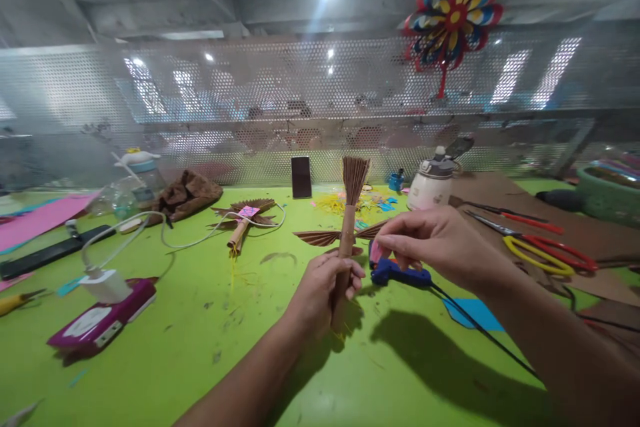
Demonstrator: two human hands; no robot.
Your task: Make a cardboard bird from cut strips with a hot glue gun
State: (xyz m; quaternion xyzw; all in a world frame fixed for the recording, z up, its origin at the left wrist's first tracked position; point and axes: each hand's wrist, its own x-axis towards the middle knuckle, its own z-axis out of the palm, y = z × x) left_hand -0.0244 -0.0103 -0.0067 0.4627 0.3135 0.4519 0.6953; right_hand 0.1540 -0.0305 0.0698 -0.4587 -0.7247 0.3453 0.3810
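Note:
My left hand is wrapped round the lower part of a brown rolled-paper tube. The tube stands nearly upright, with a pleated brown fan at its top and pleated wings out to both sides. To its right is my right hand, palm down, thumb and fingers bent together; whether anything is between the fingertips is too small to tell. Just under those fingers lies a blue glue gun, its black cord running toward the lower right. A small pink piece shows beside the fingertips.
Another pleated brown paper figure lies to the left, near a purple power strip with a white charger. Behind stand a phone and a white bottle. Red and yellow scissors rest on brown paper at right. A pinwheel hangs above.

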